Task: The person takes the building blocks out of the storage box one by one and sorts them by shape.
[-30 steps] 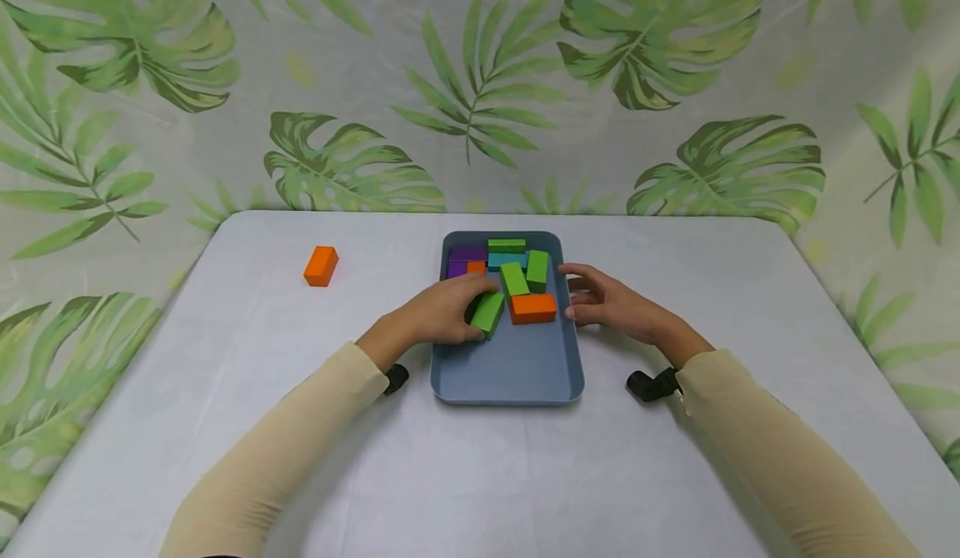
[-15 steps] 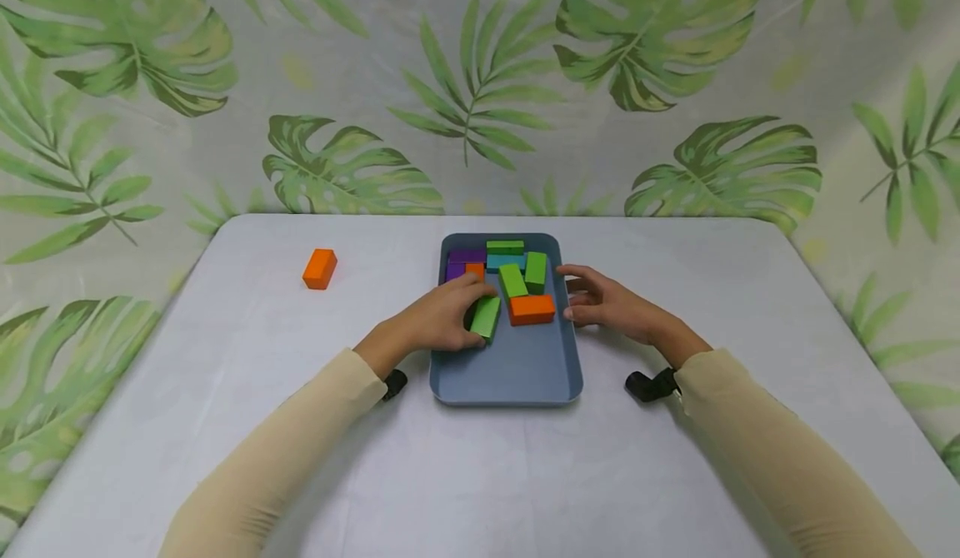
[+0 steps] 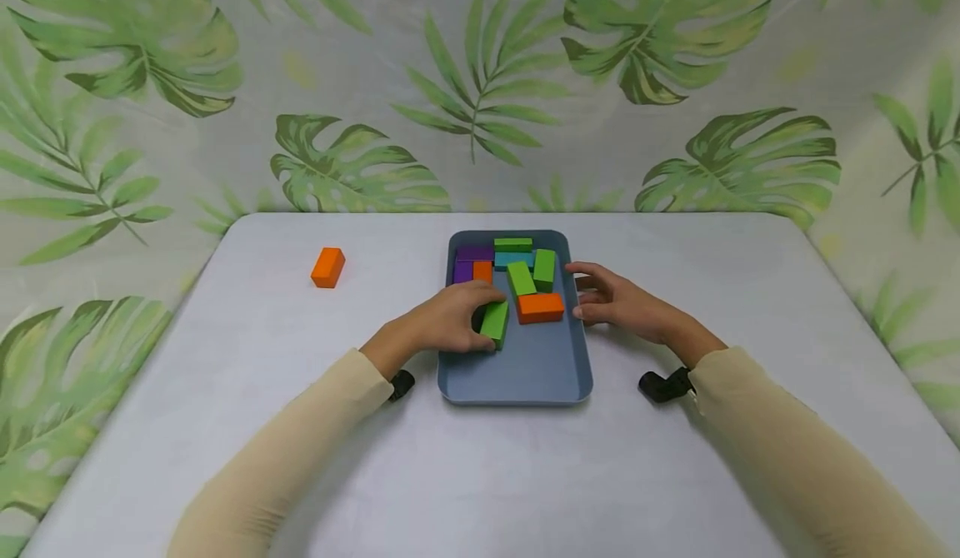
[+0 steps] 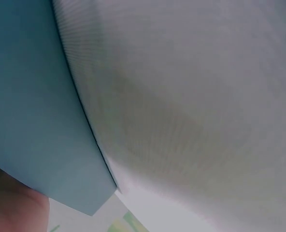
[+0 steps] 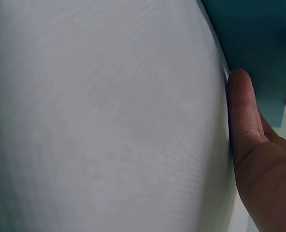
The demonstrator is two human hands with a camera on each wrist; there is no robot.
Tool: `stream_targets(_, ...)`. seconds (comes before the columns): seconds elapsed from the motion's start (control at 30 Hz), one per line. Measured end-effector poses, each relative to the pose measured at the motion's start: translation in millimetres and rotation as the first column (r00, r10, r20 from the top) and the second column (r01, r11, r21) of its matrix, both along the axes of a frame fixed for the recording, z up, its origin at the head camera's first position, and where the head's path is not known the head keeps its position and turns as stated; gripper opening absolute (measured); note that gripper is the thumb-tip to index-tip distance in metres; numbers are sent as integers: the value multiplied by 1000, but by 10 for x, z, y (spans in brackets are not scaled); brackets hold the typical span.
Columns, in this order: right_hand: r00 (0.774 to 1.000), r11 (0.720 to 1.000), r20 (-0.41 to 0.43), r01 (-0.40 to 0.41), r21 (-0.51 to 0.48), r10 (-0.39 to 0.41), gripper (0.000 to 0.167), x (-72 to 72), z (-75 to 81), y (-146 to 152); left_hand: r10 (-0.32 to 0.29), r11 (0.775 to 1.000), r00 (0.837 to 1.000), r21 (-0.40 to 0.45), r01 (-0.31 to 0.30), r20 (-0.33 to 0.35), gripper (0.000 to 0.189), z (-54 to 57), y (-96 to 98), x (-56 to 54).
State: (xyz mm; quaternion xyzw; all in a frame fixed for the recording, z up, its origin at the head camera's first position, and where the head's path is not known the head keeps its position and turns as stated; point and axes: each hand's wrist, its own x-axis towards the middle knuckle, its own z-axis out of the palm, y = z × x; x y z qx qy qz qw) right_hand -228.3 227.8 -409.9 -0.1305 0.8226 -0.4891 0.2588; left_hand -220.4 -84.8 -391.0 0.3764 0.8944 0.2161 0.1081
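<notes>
Inside the blue-grey tray, my left hand pinches a green block between thumb and fingers, near the left wall. My right hand holds nothing, its loosely bent fingers touching the tray's right side. The right wrist view shows its thumb against the tray's outer wall. Right of the held block lie an orange block and two green blocks, one slanted and one nearly upright. The left wrist view shows mostly tray wall; the held block is hidden there.
Purple blocks, a small orange one, a teal one and another green one fill the tray's far end. A lone orange block lies on the white table, left of the tray.
My left hand has shifted slightly toward the tray's near end with the green block. The right hand stays at the tray's side. The whole head view has also shifted a little.
</notes>
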Motion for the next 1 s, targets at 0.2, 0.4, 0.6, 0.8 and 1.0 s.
stream_targets(0.2,1000,1000,2,2,-10,-2,79,7,7,27,2,1000,1000,-2,-2,2,64,-2,26,6)
stream_targets(0.4,1000,1000,-3,1,-20,-1,78,-2,-10,16,23,1000,1000,4,-23,11,66,18,15,11)
stream_targets(0.6,1000,1000,-7,-3,-16,3,79,-1,-2,8,26,999,1000,24,-26,-7,65,57,-4,-3)
stream_targets(0.8,1000,1000,-3,2,1,-2,80,-2,8,6,39,995,999,92,-37,-20,66,176,-76,-16)
stream_targets(1.0,1000,1000,-2,1,2,-1,81,1,6,9,70,981,996,186,-60,-46,64,350,-182,-33)
